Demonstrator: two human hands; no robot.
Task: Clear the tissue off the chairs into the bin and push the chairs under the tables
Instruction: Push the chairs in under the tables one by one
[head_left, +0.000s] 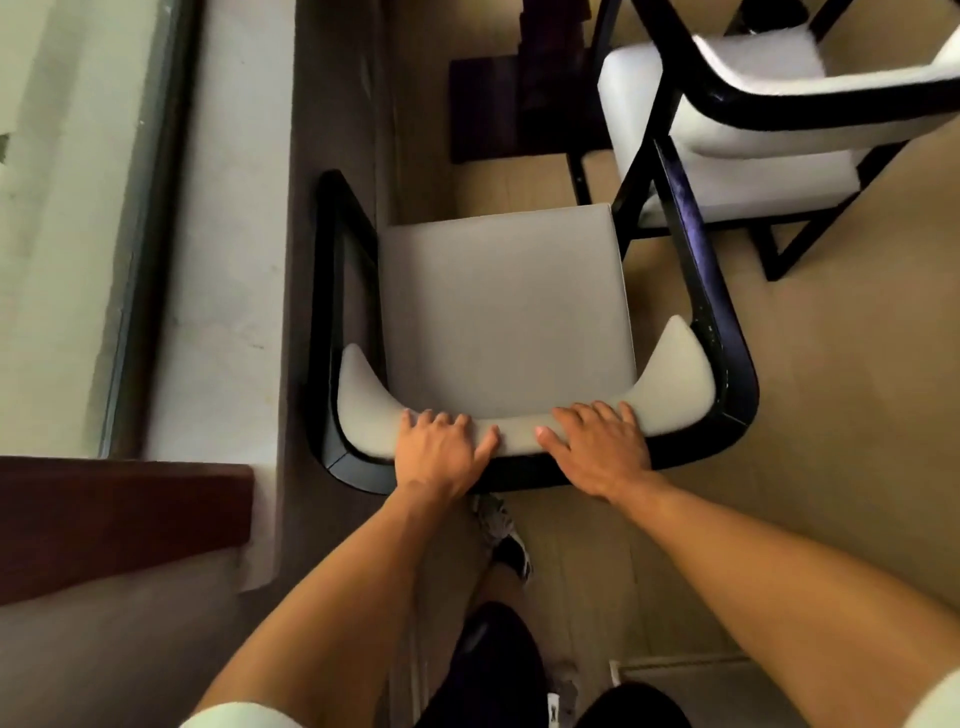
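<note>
Both hands rested on the padded backrest of the near chair (504, 312): left hand (441, 449) and right hand (597, 447), fingers flat, palms pressing. The seat extended directly away from the person. No tissue was visible on it. A forward push appeared due.

Tan floor (831, 364), window (62, 208) at left

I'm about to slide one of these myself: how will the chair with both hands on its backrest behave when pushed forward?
The near chair probably stays rigid: its black frame looks solid. With the left hand and right hand pressing high on the padded backrest, it may tip forward slightly rather than glide. It could also catch the second chair close ahead.
</note>
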